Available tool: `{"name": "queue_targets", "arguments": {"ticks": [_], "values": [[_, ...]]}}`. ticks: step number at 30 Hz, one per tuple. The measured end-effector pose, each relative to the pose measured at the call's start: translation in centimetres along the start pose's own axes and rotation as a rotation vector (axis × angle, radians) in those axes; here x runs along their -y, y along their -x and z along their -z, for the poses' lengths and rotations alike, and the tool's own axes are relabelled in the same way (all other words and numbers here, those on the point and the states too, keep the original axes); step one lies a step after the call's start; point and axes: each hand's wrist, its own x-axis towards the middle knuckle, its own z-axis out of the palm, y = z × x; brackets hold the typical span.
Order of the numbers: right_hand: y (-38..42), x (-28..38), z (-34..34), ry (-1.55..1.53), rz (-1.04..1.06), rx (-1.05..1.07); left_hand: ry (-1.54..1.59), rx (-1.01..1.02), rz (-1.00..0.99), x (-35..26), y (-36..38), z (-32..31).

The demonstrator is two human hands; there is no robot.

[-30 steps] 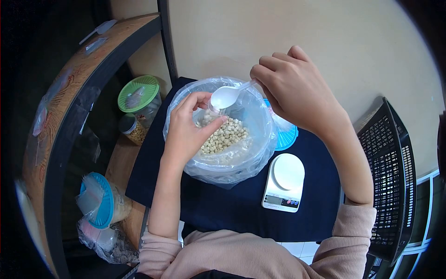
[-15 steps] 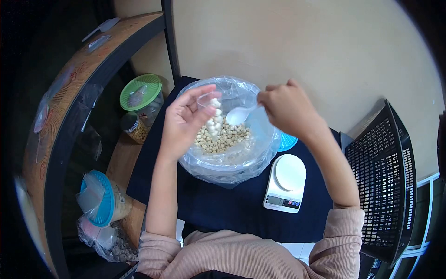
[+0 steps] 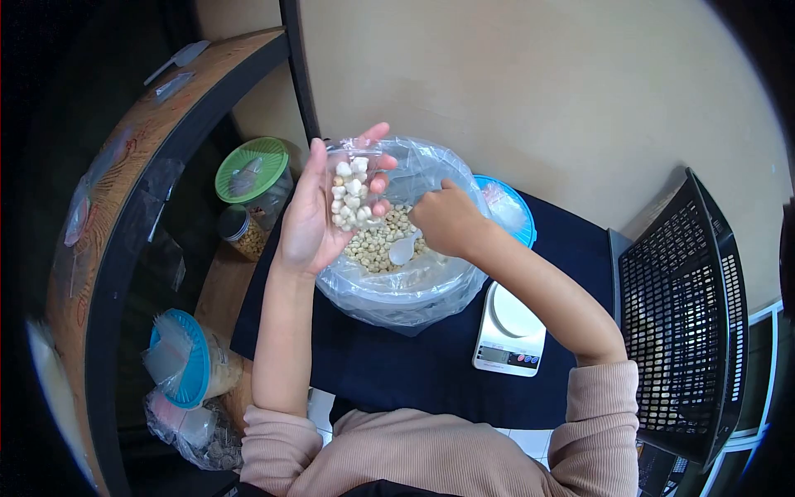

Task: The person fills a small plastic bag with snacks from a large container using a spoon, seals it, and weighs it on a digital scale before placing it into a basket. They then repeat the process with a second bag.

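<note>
My left hand holds up a small clear plastic bag, part-filled with round cream-white pieces that look like shelled nuts. The bag rests against my palm, and my fingers show behind its right edge. Below it stands a large tub lined with a clear plastic bag. More loose cream-coloured nuts lie inside this liner. Gripped in my right hand is a white plastic spoon, its bowl down at the nuts in the tub.
A white kitchen scale sits on the dark cloth, right of the tub. Behind is a blue lid with plastic on it. A black crate stands at right. Shelving at left holds a green-lidded container, jar and blue-lidded tub.
My right hand has lowered the spoon left and down to the nuts in the tub. My left hand has turned the small bag toward me and shifted slightly left.
</note>
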Motion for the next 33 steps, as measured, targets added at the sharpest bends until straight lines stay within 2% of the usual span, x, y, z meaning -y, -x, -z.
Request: {"name": "queue_targets", "arguments": {"ticks": [2, 6, 8, 12, 14, 15, 18, 20, 21, 24, 26, 30, 32, 33], "values": [[-0.1, 0.2, -0.5, -0.063, 0.025, 0.054, -0.05, -0.069, -0.015, 0.1, 0.1, -0.3], [-0.4, 0.0, -0.7, -0.155, 0.076, 0.172, -0.066, -0.003, 0.01, 0.3, 0.3, 0.2], [-0.5, -0.2, -0.8, -0.308, 0.092, 0.243, -0.063, -0.01, 0.001, 0.5, 0.4, 0.0], [-0.6, -0.2, -0.3, -0.326, 0.091, 0.302, -0.062, -0.079, 0.001, 1.2, 1.0, 0.7], [-0.5, -0.3, -0.2, -0.382, 0.047, 0.276, -0.308, -0.162, -0.011, 1.4, 1.2, 1.0], [-0.4, -0.3, -0.2, -0.381, 0.049, 0.277, -0.307, -0.164, -0.012, 1.4, 1.2, 1.0], [-0.1, -0.4, 0.1, -0.46, -0.018, 0.157, -0.324, -0.247, 0.024, 1.3, 1.1, 0.4], [0.6, -0.8, 0.6, -0.444, -0.035, -0.03, -0.303, -0.353, 0.003, 1.3, 1.1, -0.2], [0.9, -1.0, 1.0, -0.444, -0.033, -0.03, -0.304, -0.355, 0.002, 1.3, 1.1, -0.3], [2.4, -2.0, 2.6, -0.476, -0.053, -0.237, -0.361, -0.34, 0.021, 1.3, 1.1, -0.1], [3.2, -2.5, 3.7, -0.473, -0.091, -0.238, -0.363, -0.283, -0.091, 1.4, 1.2, 0.8], [4.6, -3.3, 5.2, -0.464, -0.152, -0.255, -0.438, -0.327, -0.08, 1.5, 1.1, 0.7], [5.2, -3.7, 5.5, -0.445, -0.182, -0.266, -0.624, -0.296, -0.105, 1.8, 1.0, 0.5], [5.4, -3.9, 5.7, -0.443, -0.183, -0.266, -0.623, -0.295, -0.106, 1.7, 1.0, 0.5]]}}
